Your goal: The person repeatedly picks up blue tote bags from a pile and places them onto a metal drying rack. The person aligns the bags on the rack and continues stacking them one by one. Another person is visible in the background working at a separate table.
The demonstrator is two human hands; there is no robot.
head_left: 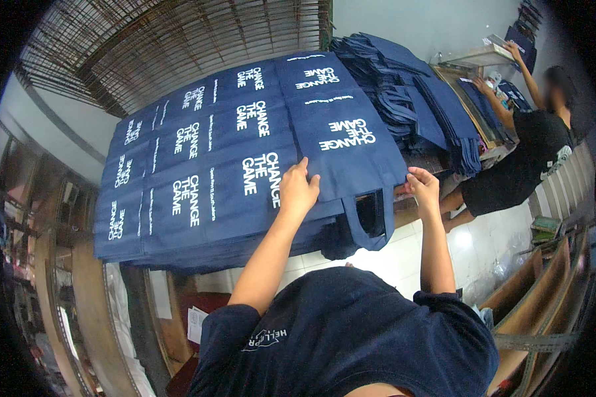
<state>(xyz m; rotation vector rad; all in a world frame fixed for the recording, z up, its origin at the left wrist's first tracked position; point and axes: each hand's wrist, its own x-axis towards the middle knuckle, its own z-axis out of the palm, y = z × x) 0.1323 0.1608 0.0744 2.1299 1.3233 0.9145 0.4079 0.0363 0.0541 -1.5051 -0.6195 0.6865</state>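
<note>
- navy bag (338, 169): located at the right end of a broad pile (278, 241) of navy fabric pieces, directly in front of the person; lies flat, with white print on its upper face.
- handle (354, 225): a navy loop at the near edge of the bag; hangs down past that edge, above the pale tiled floor (404, 261).
- left hand (299, 190): rests on the fabric at the near left part of the bag; index finger extended forward, thumb apart from it. grip state: open, fingers laid on the surface.
- right hand (424, 188): positioned at the near right corner of the bag. grip state: closed, thumb and fingertips pinching the fabric edge.
- pile: built up in layers, with their edges showing on the near side; the top layer carries white print in rows, turned sideways relative to the print on the bag.
- heap (404, 86): more navy fabric items, stacked loosely beyond the bag, toward the right.
- wire rack (185, 43): stands behind the pile, at the far left.
- co-worker (533, 142): located at the right, in dark clothing; one arm raised to a white shelf (487, 57), the other reaching forward near a wooden frame (467, 106).
</note>
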